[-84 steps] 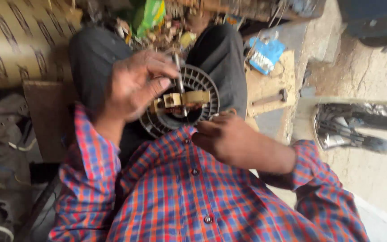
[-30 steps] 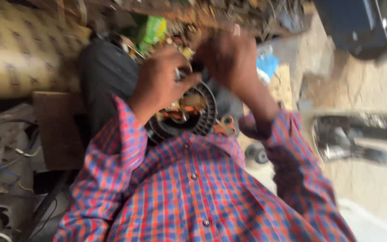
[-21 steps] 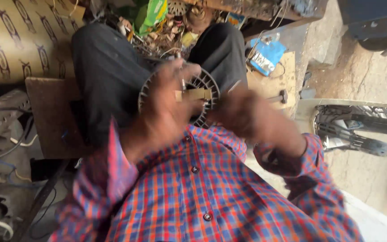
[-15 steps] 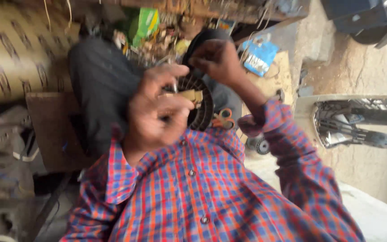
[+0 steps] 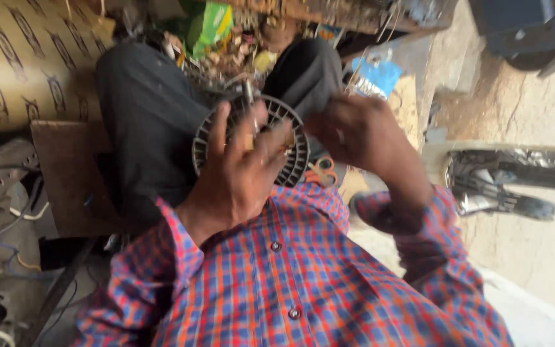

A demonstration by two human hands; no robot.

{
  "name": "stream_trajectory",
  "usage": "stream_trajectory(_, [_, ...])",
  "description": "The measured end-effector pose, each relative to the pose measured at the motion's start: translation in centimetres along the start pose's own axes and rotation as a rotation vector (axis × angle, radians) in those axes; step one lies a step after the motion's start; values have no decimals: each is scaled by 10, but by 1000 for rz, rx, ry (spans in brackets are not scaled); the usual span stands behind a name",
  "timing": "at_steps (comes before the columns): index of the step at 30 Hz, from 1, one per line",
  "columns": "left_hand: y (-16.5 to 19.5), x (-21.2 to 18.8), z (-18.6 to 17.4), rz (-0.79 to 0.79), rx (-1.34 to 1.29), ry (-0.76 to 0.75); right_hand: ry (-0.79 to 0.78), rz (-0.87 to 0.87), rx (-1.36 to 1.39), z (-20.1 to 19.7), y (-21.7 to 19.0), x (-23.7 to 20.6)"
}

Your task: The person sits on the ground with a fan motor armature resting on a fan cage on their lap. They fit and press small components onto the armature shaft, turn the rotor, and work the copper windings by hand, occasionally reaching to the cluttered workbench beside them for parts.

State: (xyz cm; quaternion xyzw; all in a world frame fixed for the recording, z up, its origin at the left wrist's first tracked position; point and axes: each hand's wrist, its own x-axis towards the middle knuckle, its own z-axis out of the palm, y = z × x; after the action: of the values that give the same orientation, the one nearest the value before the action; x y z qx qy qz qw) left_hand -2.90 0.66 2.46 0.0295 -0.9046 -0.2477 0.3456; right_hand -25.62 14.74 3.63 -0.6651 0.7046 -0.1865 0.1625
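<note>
Now the left hand (image 5: 242, 170) lies spread, fingers wide, over the round slotted fan wheel (image 5: 252, 144) on the lap, having dropped back onto it. The right hand (image 5: 354, 132), blurred, hovers beside; its grip is unclear.

Head view, steeply down, close overhead
</note>
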Motion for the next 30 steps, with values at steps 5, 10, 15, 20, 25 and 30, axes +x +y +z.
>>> stream_trajectory(5, [-31,-8,23,-374,-666,193,288,-25,439,37,55,67])
stream_trajectory(10, [-84,39,24,-307,-255,-351,383,-334,-193,29,12,56])
stream_trajectory(15, [-53,55,-18,-426,-621,-223,-145,-469,-53,7,-51,-7])
stream_trajectory(20, [4,8,-6,-45,59,-23,98,-176,105,5,-3,0])
stream_trajectory(25, [-15,-9,18,-378,-881,245,268,154,711,50,59,62])
stream_trajectory(30, [-61,53,18,-459,-356,-220,454,-169,-90,33,29,67])
